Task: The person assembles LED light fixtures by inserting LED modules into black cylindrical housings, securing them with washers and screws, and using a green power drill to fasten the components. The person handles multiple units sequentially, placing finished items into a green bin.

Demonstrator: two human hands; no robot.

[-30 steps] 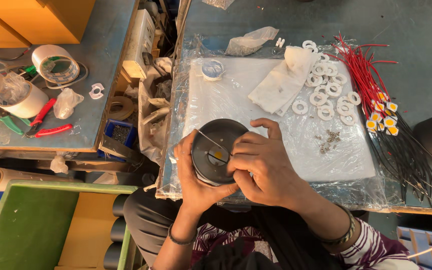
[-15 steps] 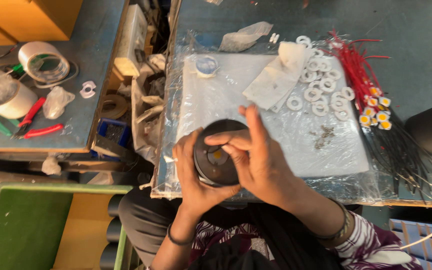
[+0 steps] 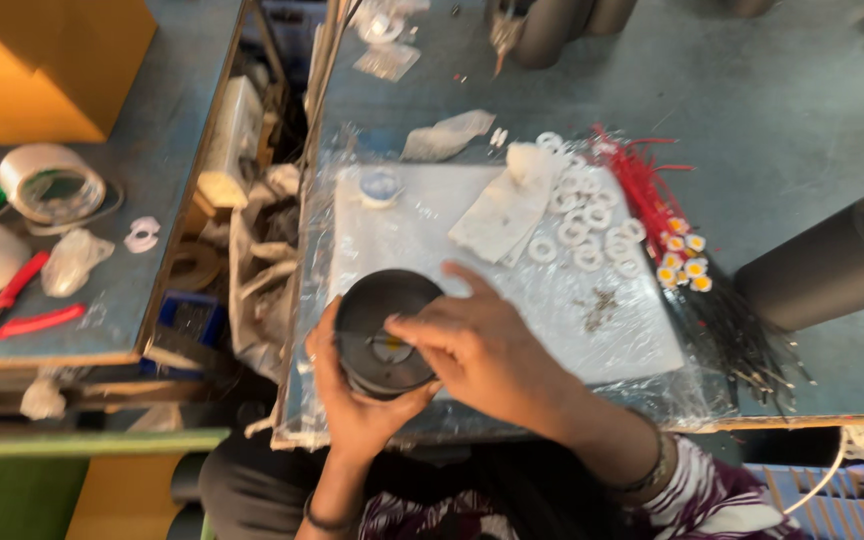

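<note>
Even, soft light overhead — no hard shadows. The whole view is smeared with motion blur, worst at the top edge; the plastic sheet (image 3: 552, 300) throws pale glare — small parts stay indistinct.

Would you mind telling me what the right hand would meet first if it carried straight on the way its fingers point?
The right hand points left into the black round housing that the left hand cups; it would likely meet the yellow part at its centre first, though depth is unclear.

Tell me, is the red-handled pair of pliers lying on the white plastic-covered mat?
No, the red-handled pair of pliers lies on the blue side bench, apart from the white plastic-covered mat.
</note>
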